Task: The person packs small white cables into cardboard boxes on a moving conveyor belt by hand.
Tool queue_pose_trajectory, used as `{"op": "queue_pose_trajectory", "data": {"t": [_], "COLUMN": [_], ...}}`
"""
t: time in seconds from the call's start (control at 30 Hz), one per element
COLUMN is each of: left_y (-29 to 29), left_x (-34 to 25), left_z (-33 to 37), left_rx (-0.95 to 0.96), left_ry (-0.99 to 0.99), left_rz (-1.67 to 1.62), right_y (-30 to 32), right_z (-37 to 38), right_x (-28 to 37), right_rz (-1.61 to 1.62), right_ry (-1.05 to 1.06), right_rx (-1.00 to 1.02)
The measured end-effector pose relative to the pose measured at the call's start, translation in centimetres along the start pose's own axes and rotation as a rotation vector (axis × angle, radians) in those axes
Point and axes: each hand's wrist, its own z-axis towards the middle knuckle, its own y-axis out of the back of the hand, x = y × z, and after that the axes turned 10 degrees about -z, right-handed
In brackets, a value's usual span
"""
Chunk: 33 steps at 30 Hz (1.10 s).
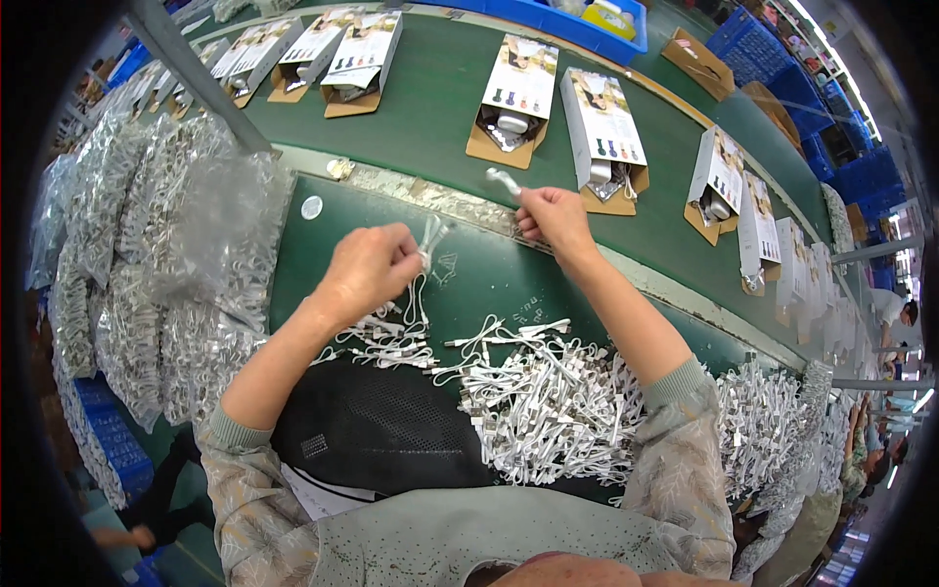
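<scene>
Our left grip [367,266] pinches white cables [428,238] over the table [347,207]; our right grip [559,221] pinches a white cable [503,180] near the boxes [522,76], whose open ends face us, presumably for easy reach.

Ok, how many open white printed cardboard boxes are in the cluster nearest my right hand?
2: the left box, beyond and left of your right hand; the right box, beyond and right; both on the green belt. None seem hidden.
</scene>
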Motion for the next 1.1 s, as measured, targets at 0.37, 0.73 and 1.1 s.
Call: {"op": "queue_pose_trajectory", "data": {"t": [0.37, 0.73, 1.1], "left_y": [2.6, 0.2, -3.3], "left_x": [2.2, 2.6, 2.8], "left_z": [7.5, 13.9, 21.1], "left_rx": [-0.214, -0.258, -0.314], "left_ry": [0.151, 0.138, 0.219], "left_rz": [-0.188, -0.061, -0.098], "right_y": [0.7, 7.1, 4.7], "right_z": [4.9, 6.3, -9.5], "right_x": [0.0, -0.6, 3.6], "right_rz": [-0.334, -1.143, -1.242], "right_ry": [0.331, 0.371, 0.347], "right_rx": [-0.448, -0.707, 0.668]}}
